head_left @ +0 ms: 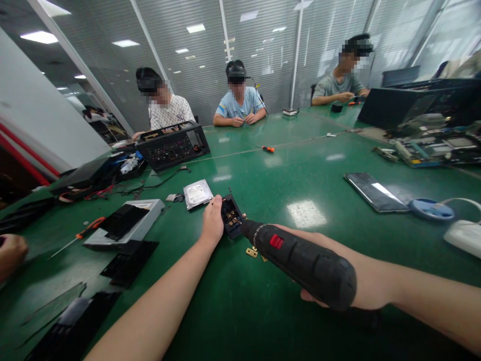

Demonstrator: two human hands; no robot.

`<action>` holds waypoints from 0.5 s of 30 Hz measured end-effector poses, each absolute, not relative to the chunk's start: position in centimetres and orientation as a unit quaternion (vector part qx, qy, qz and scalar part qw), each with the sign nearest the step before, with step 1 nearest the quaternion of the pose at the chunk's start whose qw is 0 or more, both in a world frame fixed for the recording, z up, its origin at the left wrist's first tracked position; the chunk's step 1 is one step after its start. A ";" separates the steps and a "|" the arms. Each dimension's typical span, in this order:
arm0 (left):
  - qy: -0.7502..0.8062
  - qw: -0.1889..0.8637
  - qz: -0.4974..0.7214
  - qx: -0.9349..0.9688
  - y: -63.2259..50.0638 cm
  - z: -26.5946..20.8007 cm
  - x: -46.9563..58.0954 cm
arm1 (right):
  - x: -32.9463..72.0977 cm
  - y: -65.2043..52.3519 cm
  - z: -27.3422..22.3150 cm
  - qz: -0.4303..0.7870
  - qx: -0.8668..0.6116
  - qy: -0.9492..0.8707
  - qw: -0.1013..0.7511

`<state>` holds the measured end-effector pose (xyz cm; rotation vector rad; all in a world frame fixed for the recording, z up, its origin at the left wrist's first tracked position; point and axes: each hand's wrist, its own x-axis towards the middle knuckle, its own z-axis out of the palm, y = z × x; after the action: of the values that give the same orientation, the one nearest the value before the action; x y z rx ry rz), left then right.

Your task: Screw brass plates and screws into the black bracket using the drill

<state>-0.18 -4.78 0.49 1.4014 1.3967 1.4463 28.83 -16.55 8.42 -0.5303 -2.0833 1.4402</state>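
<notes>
My left hand is closed around the edge of a small black housing with brass-coloured fittings inside, steadying it on the green table. My right hand grips a black power screwdriver with a red switch. The tool's front end reaches the right side of the housing; whether its tip touches a fitting is hidden. Several small brass plates lie on the table just below the housing. A silver hard drive rests beyond my left hand.
At left are a grey metal drive case, an orange-handled screwdriver, black panels and another person's hand. A black computer case stands farther back. A phone lies right. Several people sit across the table.
</notes>
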 end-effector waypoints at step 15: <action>0.520 0.350 0.582 0.518 -4.8 0.1 0.0 | 28.3 -17.0 8.8 0.539 -0.192 -0.764 0.299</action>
<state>-0.04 -4.80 0.08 1.3418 1.3462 1.5072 28.27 -16.98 8.80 -0.5100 -2.0287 1.4302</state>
